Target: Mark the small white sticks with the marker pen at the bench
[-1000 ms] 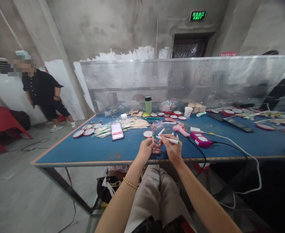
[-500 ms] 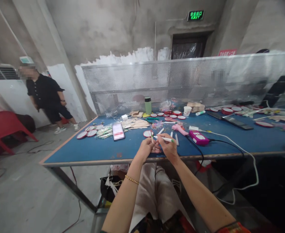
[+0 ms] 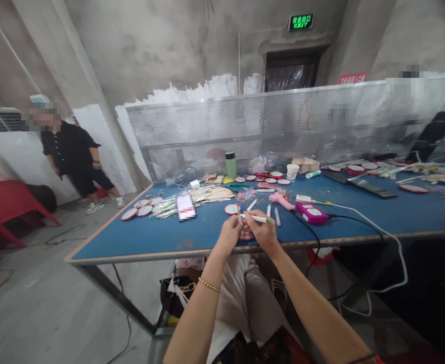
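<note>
Near the table's front edge, my left hand is closed on a narrow wooden stick, held upright with some green colour on it. My right hand grips a white marker pen with a green end; its tip points left and meets or nearly meets the stick. Just behind my left hand lies a round red-rimmed disc. Several more white markers rest on the blue table beyond and right of my right hand. The stick's lower end is hidden by my fingers.
On the blue table are a phone, loose wooden sticks, a green bottle, a paper cup, a pink glue gun and a purple box with cables. A person stands at the left.
The view has shifted slightly. Both hands keep the stick and the marker in nearly the same place, with the marker's tip still at the stick.
</note>
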Available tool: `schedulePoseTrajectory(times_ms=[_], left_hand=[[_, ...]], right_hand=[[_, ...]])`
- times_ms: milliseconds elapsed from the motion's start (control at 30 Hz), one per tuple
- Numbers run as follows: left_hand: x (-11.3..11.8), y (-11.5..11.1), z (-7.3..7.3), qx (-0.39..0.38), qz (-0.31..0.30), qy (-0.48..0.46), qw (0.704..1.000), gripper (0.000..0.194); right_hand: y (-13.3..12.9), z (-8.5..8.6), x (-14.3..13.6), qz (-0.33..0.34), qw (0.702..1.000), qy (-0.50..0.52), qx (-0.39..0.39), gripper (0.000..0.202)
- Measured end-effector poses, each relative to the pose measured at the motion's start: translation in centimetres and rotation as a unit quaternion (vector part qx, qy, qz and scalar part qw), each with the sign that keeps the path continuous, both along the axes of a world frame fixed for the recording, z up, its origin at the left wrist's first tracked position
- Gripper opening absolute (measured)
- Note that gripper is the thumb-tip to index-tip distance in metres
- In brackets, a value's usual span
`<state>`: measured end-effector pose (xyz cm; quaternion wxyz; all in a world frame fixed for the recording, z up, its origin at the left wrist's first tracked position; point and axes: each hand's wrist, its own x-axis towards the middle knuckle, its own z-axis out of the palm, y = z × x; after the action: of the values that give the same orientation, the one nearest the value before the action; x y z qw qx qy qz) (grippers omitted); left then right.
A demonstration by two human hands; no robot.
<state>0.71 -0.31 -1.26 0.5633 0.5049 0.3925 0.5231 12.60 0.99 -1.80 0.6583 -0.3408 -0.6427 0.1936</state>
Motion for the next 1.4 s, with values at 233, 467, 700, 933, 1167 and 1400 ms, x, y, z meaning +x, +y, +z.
schedulePoseTrajectory(times_ms=[233, 467, 700, 933, 1167, 1400], left_hand=[[0.0, 0.2, -0.4, 0.015, 0.000, 0.008, 1.000, 0.015], [0.0, 0.6, -1.0, 0.024, -0.001, 0.010, 1.000, 0.014], [-0.1, 0.8, -1.2, 0.025, 0.003, 0.015, 1.000, 0.015], [0.1, 0.2, -0.5, 0.019, -0.002, 0.007, 1.000, 0.015], [0.2, 0.1, -0.7, 0.019, 0.009, 0.001, 1.000, 0.016], [0.2, 0.0, -0.5, 0.022, 0.012, 0.003, 1.000, 0.015]], right_hand=[[0.1, -0.3, 0.0, 0.016, 1.000, 0.006, -0.010, 0.020], [-0.1, 0.0, 0.1, 0.012, 1.000, -0.001, -0.001, 0.019], [0.1, -0.2, 0.1, 0.015, 1.000, -0.002, 0.001, 0.017], [0.2, -0.3, 0.2, 0.003, 1.000, 0.018, 0.001, 0.019], [0.0, 0.0, 0.2, -0.002, 0.999, -0.020, 0.048, 0.018], [0.1, -0.2, 0.1, -0.003, 0.999, -0.013, 0.045, 0.017]])
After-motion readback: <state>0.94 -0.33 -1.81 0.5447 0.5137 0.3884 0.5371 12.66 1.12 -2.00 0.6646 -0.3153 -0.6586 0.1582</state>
